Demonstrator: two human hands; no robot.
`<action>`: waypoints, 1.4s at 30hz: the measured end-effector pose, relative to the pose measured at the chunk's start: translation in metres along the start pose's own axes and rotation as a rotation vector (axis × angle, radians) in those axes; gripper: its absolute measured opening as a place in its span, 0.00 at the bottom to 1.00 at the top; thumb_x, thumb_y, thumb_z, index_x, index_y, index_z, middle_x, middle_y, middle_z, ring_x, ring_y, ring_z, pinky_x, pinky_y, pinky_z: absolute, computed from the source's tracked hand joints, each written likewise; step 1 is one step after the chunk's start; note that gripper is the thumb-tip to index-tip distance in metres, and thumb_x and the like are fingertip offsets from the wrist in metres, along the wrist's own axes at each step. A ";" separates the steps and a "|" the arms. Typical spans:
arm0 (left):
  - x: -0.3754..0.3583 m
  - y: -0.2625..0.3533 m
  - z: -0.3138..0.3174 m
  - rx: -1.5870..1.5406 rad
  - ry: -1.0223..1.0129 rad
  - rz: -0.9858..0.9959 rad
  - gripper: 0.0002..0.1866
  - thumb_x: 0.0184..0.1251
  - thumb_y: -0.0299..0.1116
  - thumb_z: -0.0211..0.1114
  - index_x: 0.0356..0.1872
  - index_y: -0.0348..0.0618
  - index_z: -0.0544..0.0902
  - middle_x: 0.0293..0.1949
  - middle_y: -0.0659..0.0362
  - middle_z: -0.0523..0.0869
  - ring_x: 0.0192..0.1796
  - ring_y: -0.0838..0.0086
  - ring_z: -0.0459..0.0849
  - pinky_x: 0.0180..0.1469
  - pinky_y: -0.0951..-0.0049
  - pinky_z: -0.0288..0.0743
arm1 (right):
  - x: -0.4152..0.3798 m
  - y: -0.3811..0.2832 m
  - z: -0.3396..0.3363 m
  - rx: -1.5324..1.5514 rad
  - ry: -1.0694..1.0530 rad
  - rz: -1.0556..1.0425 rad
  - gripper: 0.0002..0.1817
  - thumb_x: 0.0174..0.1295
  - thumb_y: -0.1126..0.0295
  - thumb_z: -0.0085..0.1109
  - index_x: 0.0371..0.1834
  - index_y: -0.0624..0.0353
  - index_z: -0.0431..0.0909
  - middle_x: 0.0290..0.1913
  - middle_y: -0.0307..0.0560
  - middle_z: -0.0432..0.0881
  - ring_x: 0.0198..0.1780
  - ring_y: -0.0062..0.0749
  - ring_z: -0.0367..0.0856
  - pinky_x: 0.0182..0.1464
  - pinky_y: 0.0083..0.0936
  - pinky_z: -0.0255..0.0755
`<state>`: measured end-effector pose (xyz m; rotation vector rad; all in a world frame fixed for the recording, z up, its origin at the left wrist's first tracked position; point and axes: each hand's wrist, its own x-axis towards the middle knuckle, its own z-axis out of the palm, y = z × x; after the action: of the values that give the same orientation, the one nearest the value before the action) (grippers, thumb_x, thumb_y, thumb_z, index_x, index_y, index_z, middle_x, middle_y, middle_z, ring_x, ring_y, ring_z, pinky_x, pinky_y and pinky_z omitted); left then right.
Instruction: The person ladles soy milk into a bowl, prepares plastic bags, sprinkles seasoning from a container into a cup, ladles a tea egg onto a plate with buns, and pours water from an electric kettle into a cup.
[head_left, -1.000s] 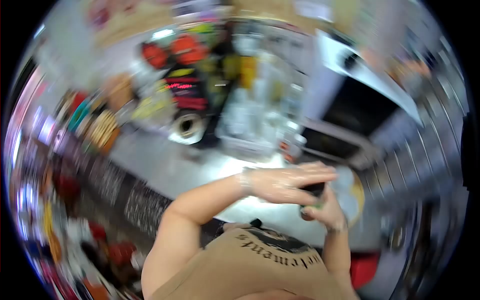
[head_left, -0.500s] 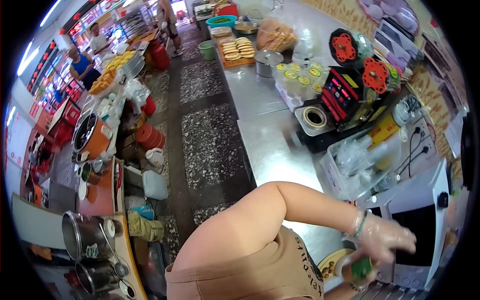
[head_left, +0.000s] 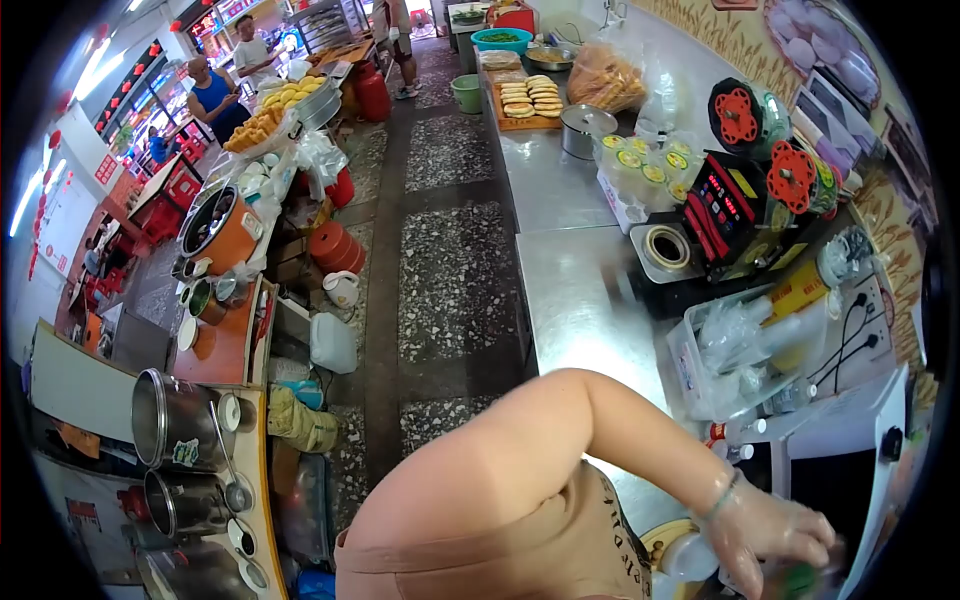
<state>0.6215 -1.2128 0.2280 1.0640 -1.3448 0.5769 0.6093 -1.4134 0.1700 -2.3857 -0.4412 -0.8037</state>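
Observation:
My left hand (head_left: 775,535), in a clear plastic glove with a band at the wrist, reaches down at the lower right. Its thumb and fingers curve over a blurred green thing (head_left: 797,578), too smeared to name. Beside the thumb is a translucent whitish cup or bowl (head_left: 690,558), cut off near the lower edge. Behind it shows the rim of a yellowish plate (head_left: 680,527) with small brown pieces on it. My right hand does not show.
A white appliance (head_left: 850,420) stands by my left hand. Farther along the steel counter (head_left: 570,290) are a plastic bin (head_left: 690,370) of bags, a cup-sealing machine (head_left: 720,215), stacked cups (head_left: 645,165), a lidded pot (head_left: 588,130) and flatbreads (head_left: 530,97). Two people stand across the aisle.
The view has shifted, so the surroundings sit farther right and lower. My left hand has lowered over the green thing, which is farther right. My right hand has dropped out of view.

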 end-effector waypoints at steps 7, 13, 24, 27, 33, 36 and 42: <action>-0.106 0.028 -0.055 0.097 -0.417 -0.540 0.38 0.62 0.34 0.63 0.69 0.31 0.55 0.66 0.38 0.60 0.68 0.47 0.62 0.69 0.56 0.58 | 0.112 0.195 -0.151 -0.558 0.477 -0.032 0.14 0.66 0.64 0.49 0.49 0.58 0.77 0.37 0.48 0.82 0.34 0.39 0.82 0.37 0.39 0.76; -0.150 0.055 -0.044 -0.033 0.133 -1.180 0.27 0.67 0.28 0.57 0.66 0.38 0.62 0.60 0.51 0.71 0.60 0.63 0.75 0.63 0.64 0.69 | 0.126 0.315 -0.220 -1.532 0.473 0.047 0.21 0.64 0.56 0.53 0.51 0.61 0.74 0.38 0.53 0.82 0.36 0.43 0.82 0.38 0.39 0.76; -0.156 0.063 -0.044 0.024 0.315 -1.313 0.22 0.73 0.29 0.51 0.66 0.38 0.63 0.56 0.52 0.74 0.55 0.69 0.78 0.59 0.70 0.72 | 0.113 0.317 -0.210 -1.952 0.269 0.456 0.22 0.70 0.51 0.42 0.54 0.54 0.76 0.45 0.53 0.81 0.36 0.40 0.81 0.38 0.35 0.76; -0.172 0.063 -0.044 0.039 0.379 -1.229 0.24 0.72 0.33 0.53 0.66 0.40 0.63 0.56 0.54 0.74 0.53 0.71 0.77 0.57 0.69 0.72 | 0.113 0.261 -0.183 -1.143 0.746 0.010 0.23 0.70 0.53 0.45 0.58 0.58 0.72 0.50 0.54 0.78 0.44 0.41 0.78 0.47 0.36 0.73; -0.162 0.093 -0.051 0.016 0.610 -1.253 0.21 0.73 0.31 0.52 0.63 0.36 0.64 0.54 0.53 0.75 0.53 0.71 0.79 0.57 0.69 0.73 | 0.078 0.102 0.005 0.054 0.609 -0.404 0.28 0.69 0.58 0.51 0.65 0.66 0.64 0.61 0.57 0.72 0.61 0.43 0.72 0.65 0.37 0.66; -0.176 0.136 -0.078 0.250 0.611 -1.060 0.14 0.73 0.34 0.53 0.52 0.36 0.71 0.45 0.55 0.79 0.47 0.72 0.78 0.55 0.70 0.72 | 0.047 -0.091 0.104 0.725 0.153 -0.117 0.33 0.67 0.58 0.50 0.70 0.68 0.56 0.70 0.57 0.62 0.71 0.44 0.60 0.72 0.43 0.53; -0.215 0.244 -0.141 0.016 0.930 -0.976 0.14 0.77 0.37 0.45 0.41 0.37 0.76 0.38 0.57 0.81 0.44 0.73 0.80 0.52 0.72 0.74 | -0.007 -0.277 0.240 1.362 -1.008 -0.155 0.39 0.58 0.61 0.55 0.71 0.65 0.54 0.71 0.54 0.59 0.71 0.41 0.60 0.70 0.39 0.55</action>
<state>0.4416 -0.9325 0.1066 1.1017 0.0425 0.2530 0.5803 -1.0510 0.1245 -1.2309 -1.0976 0.6383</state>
